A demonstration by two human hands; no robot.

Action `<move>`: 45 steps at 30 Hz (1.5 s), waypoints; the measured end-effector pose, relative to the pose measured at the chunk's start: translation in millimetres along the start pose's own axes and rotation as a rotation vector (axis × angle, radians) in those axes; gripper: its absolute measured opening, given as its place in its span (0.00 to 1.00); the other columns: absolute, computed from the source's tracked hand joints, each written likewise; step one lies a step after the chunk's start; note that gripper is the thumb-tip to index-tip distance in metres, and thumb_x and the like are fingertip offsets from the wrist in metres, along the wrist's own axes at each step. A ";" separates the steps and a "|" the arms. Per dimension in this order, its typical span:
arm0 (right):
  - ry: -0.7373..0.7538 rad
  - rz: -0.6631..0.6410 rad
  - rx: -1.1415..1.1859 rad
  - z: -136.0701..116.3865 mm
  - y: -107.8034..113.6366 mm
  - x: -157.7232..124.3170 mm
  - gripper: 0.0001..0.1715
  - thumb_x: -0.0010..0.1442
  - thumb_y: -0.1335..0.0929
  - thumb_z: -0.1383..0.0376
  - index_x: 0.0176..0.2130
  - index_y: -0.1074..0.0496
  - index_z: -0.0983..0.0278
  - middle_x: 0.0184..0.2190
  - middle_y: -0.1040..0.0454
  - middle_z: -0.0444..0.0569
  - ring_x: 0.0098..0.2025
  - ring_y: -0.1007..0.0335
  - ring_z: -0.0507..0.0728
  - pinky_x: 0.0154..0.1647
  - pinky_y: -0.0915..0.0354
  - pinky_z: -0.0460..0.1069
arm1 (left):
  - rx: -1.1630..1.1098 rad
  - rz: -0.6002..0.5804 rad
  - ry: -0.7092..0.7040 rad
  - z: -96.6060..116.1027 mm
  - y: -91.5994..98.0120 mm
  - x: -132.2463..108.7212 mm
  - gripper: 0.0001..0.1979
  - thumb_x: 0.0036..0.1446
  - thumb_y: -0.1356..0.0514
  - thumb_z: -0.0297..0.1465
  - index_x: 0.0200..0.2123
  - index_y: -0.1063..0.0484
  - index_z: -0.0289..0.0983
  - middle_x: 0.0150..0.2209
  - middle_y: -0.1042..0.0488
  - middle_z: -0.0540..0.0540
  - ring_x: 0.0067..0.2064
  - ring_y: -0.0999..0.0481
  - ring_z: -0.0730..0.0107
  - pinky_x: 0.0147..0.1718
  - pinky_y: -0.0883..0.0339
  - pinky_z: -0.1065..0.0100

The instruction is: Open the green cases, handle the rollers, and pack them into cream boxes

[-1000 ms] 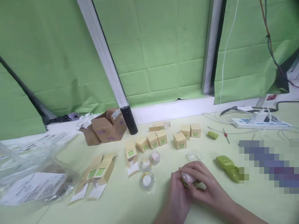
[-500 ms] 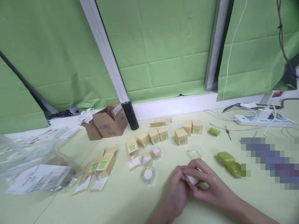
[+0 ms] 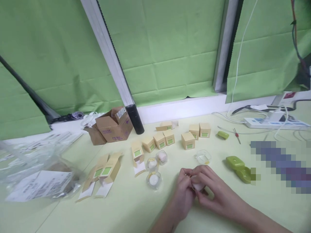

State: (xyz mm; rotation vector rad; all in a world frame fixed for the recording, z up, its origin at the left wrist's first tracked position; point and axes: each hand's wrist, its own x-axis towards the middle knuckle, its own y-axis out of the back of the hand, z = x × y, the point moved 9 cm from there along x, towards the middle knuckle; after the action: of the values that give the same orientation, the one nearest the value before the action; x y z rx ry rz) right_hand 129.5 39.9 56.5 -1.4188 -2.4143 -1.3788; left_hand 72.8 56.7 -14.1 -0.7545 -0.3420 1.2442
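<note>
Both my hands meet over the pale green table near its front. My left hand (image 3: 183, 191) and my right hand (image 3: 210, 187) are closed around a small white round object (image 3: 198, 185), fingers curled over it. Just beyond them lies an empty clear plastic cup (image 3: 202, 157). To the left stand three clear cups with white pieces inside (image 3: 154, 180), (image 3: 152, 164), (image 3: 162, 157). Several small tan boxes with green labels (image 3: 188, 141) sit further back.
Flat unfolded tan cartons (image 3: 107, 171) lie at the left, beside a clear plastic bag with papers (image 3: 36, 181). A brown cardboard box (image 3: 112, 127) and a black cylinder (image 3: 134, 119) stand at the back. Green plastic pieces (image 3: 239, 168) and a power strip (image 3: 272, 123) are at the right.
My hands have stayed together on the white object, with the fingers shifting round it. The view has tipped slightly, so everything sits a little higher.
</note>
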 end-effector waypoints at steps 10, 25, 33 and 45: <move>-0.192 -0.082 0.201 23.7 10.7 -0.7 0.30 0.57 0.33 0.66 0.56 0.45 0.52 0.55 0.36 0.48 0.55 0.40 0.58 0.54 0.39 0.54 | -0.024 -0.069 -0.037 11.0 -3.9 -1.7 0.07 0.53 0.44 0.30 0.36 0.37 0.37 0.40 0.30 0.44 0.39 0.26 0.62 0.30 0.41 0.68; -0.284 -0.124 0.375 35.5 17.2 5.1 0.23 0.54 0.31 0.63 0.50 0.35 0.56 0.48 0.30 0.46 0.50 0.34 0.59 0.53 0.37 0.55 | 0.172 -0.036 -0.109 20.9 -7.0 -6.3 0.11 0.56 0.41 0.34 0.41 0.36 0.37 0.40 0.32 0.44 0.42 0.28 0.64 0.39 0.36 0.64; -0.336 0.173 0.494 70.8 45.4 5.7 0.19 0.54 0.30 0.56 0.46 0.34 0.56 0.46 0.29 0.49 0.47 0.31 0.60 0.49 0.34 0.56 | 0.449 0.080 -0.162 11.0 15.1 8.2 0.25 0.51 0.46 0.53 0.44 0.45 0.41 0.46 0.33 0.39 0.42 0.28 0.57 0.39 0.36 0.56; -0.261 0.021 0.105 90.9 59.0 13.9 0.20 0.55 0.34 0.63 0.49 0.31 0.56 0.49 0.30 0.48 0.50 0.34 0.62 0.51 0.37 0.56 | 1.272 0.118 -0.271 17.6 -8.4 79.0 0.32 0.36 0.34 0.34 0.49 0.35 0.36 0.47 0.31 0.39 0.53 0.40 0.46 0.52 0.50 0.53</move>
State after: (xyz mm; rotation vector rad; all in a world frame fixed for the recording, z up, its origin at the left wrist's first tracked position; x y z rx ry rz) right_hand 198.5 124.1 46.6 -1.6856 -2.5701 -1.1049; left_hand 92.6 135.4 -8.4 0.4930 0.3028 1.3738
